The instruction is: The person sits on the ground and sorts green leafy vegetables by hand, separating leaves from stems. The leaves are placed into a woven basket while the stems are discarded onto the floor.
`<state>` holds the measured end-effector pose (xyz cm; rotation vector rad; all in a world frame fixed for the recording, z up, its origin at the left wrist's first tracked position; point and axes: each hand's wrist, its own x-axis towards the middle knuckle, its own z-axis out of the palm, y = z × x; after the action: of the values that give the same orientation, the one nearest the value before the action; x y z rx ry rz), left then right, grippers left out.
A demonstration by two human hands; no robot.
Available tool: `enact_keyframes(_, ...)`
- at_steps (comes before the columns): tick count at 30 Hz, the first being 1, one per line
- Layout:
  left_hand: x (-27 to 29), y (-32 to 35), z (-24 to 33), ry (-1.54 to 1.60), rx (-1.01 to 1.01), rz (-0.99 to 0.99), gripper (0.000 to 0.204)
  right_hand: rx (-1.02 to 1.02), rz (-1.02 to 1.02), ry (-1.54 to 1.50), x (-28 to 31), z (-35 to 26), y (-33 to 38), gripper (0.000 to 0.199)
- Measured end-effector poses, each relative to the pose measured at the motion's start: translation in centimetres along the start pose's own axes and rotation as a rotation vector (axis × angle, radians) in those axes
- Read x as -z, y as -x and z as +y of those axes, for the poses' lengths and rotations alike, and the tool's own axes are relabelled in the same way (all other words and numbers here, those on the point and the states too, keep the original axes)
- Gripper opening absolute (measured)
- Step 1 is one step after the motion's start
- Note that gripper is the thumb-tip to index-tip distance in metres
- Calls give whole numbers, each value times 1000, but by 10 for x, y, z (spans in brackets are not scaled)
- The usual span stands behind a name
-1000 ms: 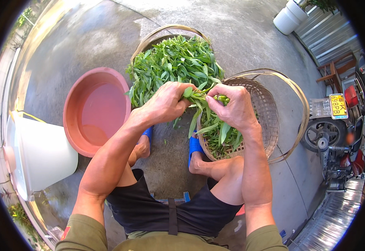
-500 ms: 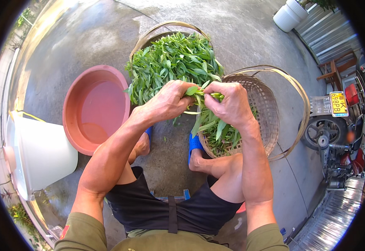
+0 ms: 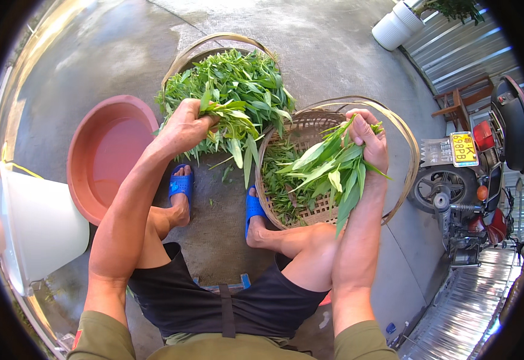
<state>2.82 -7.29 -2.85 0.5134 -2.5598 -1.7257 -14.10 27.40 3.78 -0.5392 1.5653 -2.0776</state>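
My left hand grips a bunch of leafy green stems at the near edge of the far woven basket, which is heaped with greens. Over the nearer woven basket on the right, my right hand holds a separate bunch of long green leaves that hang down. That basket has some greens in its bottom. My feet in blue sandals rest on the concrete between the baskets.
A reddish plastic basin lies on the left, with a white bucket nearer me beside it. A parked motorbike stands at the right, and a white pot with a plant at the far right. Corrugated metal runs along the lower right.
My hands were together on one bunch over the right basket. They have pulled apart: the left hand moved left to the far basket with stems, the right stayed with leaves over the right basket.
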Motion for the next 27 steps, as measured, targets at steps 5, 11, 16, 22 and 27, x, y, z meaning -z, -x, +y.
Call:
enact_keyframes(5, -1, 4, 20, 247, 122, 28, 17, 64, -65, -143, 15, 4, 0, 22)
enact_keyframes(11, -11, -2, 16, 585, 197, -24, 20, 61, -78, -192, 7, 2, 0, 18)
enact_keyframes(16, -18, -11, 14, 923, 305, -106, 17, 33, -81, -244, 2, -1, 2, 18)
enact_keyframes(22, -26, -18, 12, 1138, 343, -246, 17, -32, -88, -153, 11, -6, 3, 26)
enact_keyframes(27, -28, -24, 13, 1160, 386, -192, 17, 56, -52, -116, 20, 1, -1, 30)
